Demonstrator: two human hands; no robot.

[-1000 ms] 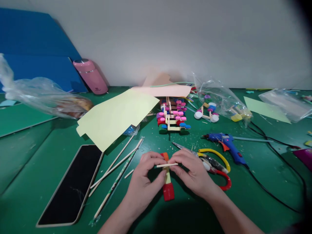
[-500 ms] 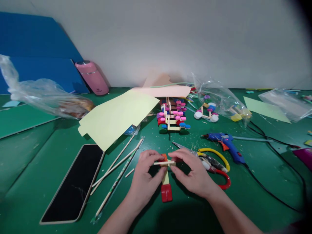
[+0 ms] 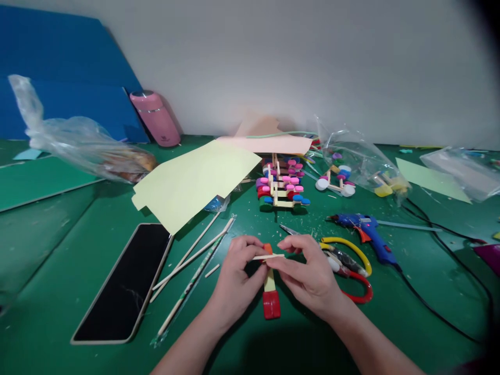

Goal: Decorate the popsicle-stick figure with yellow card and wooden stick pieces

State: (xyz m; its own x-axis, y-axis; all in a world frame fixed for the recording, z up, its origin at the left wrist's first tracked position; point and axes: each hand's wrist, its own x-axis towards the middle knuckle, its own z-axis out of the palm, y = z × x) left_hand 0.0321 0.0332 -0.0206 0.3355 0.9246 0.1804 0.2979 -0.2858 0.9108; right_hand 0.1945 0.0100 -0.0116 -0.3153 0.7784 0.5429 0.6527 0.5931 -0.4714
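Observation:
Just above the table, a short pale wooden stick point(image 3: 275, 256) lies nearly level between my hands. My left hand point(image 3: 238, 276) pinches its left end between thumb and fingers. At the other end is my right hand point(image 3: 312, 276), its thumb side reaching under the stick and its upper fingers raised apart from it. Beneath both hands lies a flat pale strip point(image 3: 269, 281) with a red block point(image 3: 271, 304) at its near end and an orange piece point(image 3: 267, 249) at its far end. My fingers partly hide the strip and the orange piece.
Left of my hands lie long sticks point(image 3: 187, 260), a wrapped stick point(image 3: 195, 284) and a phone point(image 3: 123, 284). Pliers point(image 3: 351, 265) and a blue glue gun point(image 3: 365, 229) with its cord are on the right. Small wheeled models point(image 3: 283, 187) stand behind, near yellow paper point(image 3: 195, 179).
My right thumb has moved left under the stick, and the upper right fingers have lifted away from its end. My left hand keeps its pinch. The whole view has shifted slightly.

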